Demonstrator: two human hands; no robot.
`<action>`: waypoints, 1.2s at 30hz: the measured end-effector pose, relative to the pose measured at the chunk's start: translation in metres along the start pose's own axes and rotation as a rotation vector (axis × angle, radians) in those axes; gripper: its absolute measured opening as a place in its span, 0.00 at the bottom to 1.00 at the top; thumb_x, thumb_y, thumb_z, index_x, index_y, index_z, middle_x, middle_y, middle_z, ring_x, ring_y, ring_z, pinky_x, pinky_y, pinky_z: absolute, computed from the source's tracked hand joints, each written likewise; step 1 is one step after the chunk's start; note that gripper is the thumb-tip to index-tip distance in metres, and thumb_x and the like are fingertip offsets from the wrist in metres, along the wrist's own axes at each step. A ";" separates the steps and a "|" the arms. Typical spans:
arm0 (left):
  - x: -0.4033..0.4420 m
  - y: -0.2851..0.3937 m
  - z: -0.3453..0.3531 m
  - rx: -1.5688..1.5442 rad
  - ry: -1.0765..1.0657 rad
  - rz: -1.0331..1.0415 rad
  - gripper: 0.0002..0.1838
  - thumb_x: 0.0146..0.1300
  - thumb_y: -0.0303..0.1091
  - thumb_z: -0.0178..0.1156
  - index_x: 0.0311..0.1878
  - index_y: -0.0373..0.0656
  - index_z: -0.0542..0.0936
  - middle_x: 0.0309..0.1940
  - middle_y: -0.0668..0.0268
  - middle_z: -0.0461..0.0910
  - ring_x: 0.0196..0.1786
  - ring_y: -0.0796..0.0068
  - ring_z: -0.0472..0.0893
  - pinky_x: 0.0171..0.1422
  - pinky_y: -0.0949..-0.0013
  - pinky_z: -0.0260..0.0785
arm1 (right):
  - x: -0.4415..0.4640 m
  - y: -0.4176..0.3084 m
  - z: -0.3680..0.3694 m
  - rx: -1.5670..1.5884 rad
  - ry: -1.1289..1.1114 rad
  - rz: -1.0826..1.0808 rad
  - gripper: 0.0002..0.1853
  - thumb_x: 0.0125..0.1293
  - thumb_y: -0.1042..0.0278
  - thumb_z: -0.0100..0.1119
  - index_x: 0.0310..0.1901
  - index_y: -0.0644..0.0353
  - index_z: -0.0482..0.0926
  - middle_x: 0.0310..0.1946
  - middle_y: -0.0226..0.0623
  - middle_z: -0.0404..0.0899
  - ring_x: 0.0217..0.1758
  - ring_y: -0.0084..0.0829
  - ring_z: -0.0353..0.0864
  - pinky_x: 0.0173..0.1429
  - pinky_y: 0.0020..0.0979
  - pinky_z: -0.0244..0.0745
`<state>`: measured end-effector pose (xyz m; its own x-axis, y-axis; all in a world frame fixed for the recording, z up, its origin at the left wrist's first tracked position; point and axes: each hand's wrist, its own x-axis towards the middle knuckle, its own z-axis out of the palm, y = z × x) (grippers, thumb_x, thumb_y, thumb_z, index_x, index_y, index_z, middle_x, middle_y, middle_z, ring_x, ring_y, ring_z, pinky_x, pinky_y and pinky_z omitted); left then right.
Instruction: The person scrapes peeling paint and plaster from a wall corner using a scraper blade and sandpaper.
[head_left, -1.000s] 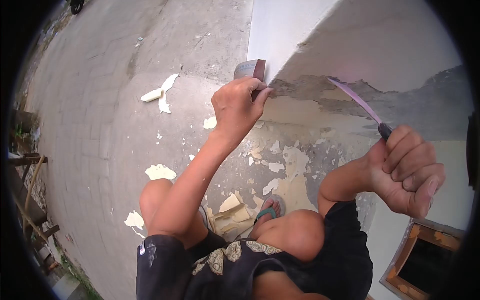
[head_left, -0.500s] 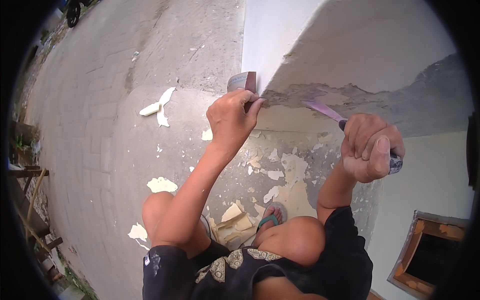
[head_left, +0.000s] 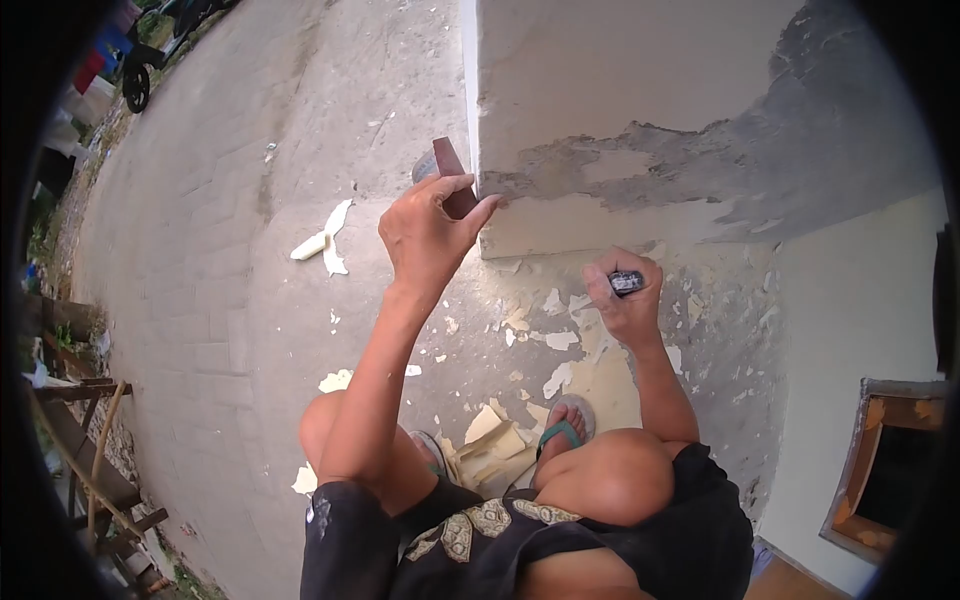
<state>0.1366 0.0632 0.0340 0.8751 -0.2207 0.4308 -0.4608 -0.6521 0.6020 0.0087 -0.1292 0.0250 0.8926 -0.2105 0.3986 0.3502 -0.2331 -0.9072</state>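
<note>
My left hand (head_left: 425, 235) pinches a curled piece of sandpaper (head_left: 447, 162), its reddish-brown face showing, close beside the corner of the wall (head_left: 560, 225). My right hand (head_left: 632, 310) is wrapped round a scraper by its dark, paint-smeared handle (head_left: 627, 282). The scraper's blade is hidden from view. That hand is low in front of the wall's bottom part. A rough grey band of bared plaster (head_left: 640, 165) runs across the wall between paler painted areas.
Paint flakes (head_left: 560, 340) litter the concrete floor (head_left: 220, 300), with larger peeled pieces (head_left: 490, 440) between my sandalled feet. A curled strip (head_left: 335, 240) lies left. A wooden-framed opening (head_left: 885, 470) is at the right, a wooden stand (head_left: 95, 440) at the far left.
My right hand has moved down and left with the scraper, away from the grey band; the blade no longer shows. My left hand still holds the sandpaper by the corner. The view has shifted.
</note>
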 end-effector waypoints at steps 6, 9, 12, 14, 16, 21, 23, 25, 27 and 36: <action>0.004 0.006 0.007 0.035 0.149 0.173 0.43 0.40 0.58 0.79 0.54 0.35 0.81 0.37 0.61 0.83 0.42 0.66 0.82 0.44 0.63 0.75 | 0.005 -0.004 -0.013 -0.083 -0.045 -0.014 0.19 0.64 0.64 0.66 0.19 0.59 0.70 0.13 0.22 0.65 0.18 0.13 0.59 0.22 0.24 0.54; 0.010 0.009 0.009 0.090 0.198 0.223 0.46 0.40 0.61 0.78 0.56 0.35 0.80 0.39 0.59 0.83 0.49 0.60 0.79 0.51 0.60 0.73 | 0.006 0.000 -0.020 -0.047 -0.013 -0.030 0.19 0.65 0.63 0.66 0.20 0.59 0.71 0.13 0.21 0.65 0.18 0.13 0.59 0.22 0.23 0.54; 0.013 0.017 0.007 0.083 0.185 0.194 0.44 0.41 0.61 0.77 0.54 0.36 0.80 0.43 0.57 0.82 0.52 0.57 0.77 0.55 0.56 0.71 | 0.003 0.002 -0.026 0.009 0.019 0.001 0.19 0.66 0.59 0.66 0.22 0.59 0.73 0.14 0.21 0.66 0.19 0.13 0.60 0.23 0.22 0.56; 0.022 0.023 0.005 0.089 0.167 0.235 0.42 0.42 0.61 0.77 0.52 0.36 0.81 0.43 0.58 0.82 0.52 0.57 0.77 0.56 0.56 0.71 | 0.003 -0.001 -0.030 0.033 0.044 -0.008 0.20 0.67 0.57 0.66 0.23 0.60 0.74 0.14 0.21 0.67 0.19 0.12 0.61 0.23 0.22 0.56; 0.032 0.025 0.005 0.066 0.145 0.228 0.36 0.46 0.61 0.74 0.47 0.37 0.83 0.44 0.57 0.83 0.53 0.58 0.77 0.57 0.55 0.70 | 0.000 -0.003 -0.039 0.018 0.016 0.018 0.18 0.68 0.62 0.64 0.23 0.60 0.71 0.16 0.21 0.66 0.22 0.13 0.60 0.26 0.22 0.56; 0.043 -0.009 -0.009 -0.264 0.362 -0.020 0.25 0.66 0.51 0.61 0.55 0.38 0.82 0.38 0.64 0.84 0.41 0.76 0.77 0.49 0.68 0.69 | -0.005 0.009 -0.057 0.028 0.112 -0.012 0.19 0.68 0.60 0.66 0.22 0.59 0.73 0.15 0.20 0.66 0.20 0.12 0.60 0.23 0.22 0.55; 0.047 -0.027 -0.028 -0.490 0.477 -0.247 0.21 0.71 0.44 0.56 0.58 0.38 0.81 0.34 0.68 0.83 0.33 0.83 0.73 0.42 0.75 0.66 | -0.009 0.010 -0.066 0.049 0.187 0.019 0.19 0.68 0.61 0.65 0.22 0.59 0.72 0.15 0.20 0.64 0.20 0.12 0.59 0.24 0.22 0.54; 0.037 -0.083 -0.042 -0.327 0.190 -0.356 0.19 0.69 0.41 0.57 0.55 0.38 0.83 0.33 0.68 0.84 0.31 0.83 0.73 0.39 0.74 0.66 | -0.013 0.011 -0.075 0.065 0.205 0.029 0.19 0.69 0.64 0.63 0.21 0.59 0.70 0.15 0.19 0.63 0.20 0.11 0.57 0.24 0.22 0.53; 0.023 -0.122 -0.053 -0.086 -0.177 -0.441 0.17 0.68 0.38 0.57 0.53 0.38 0.84 0.36 0.67 0.85 0.36 0.81 0.77 0.43 0.72 0.69 | -0.017 0.015 -0.081 0.119 0.199 -0.012 0.19 0.69 0.66 0.63 0.21 0.59 0.70 0.15 0.19 0.63 0.20 0.10 0.57 0.24 0.21 0.53; -0.079 -0.040 -0.048 0.460 -0.981 -0.080 0.12 0.64 0.43 0.60 0.40 0.50 0.89 0.27 0.64 0.86 0.32 0.60 0.83 0.39 0.62 0.74 | -0.006 -0.054 -0.106 0.470 0.418 -0.579 0.25 0.74 0.41 0.44 0.25 0.51 0.63 0.14 0.25 0.55 0.14 0.20 0.49 0.21 0.27 0.48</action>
<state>0.0791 0.1418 0.0087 0.7312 -0.5157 -0.4466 -0.4764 -0.8546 0.2067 -0.0454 -0.2158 0.0862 0.3906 -0.5344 0.7495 0.8828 -0.0134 -0.4695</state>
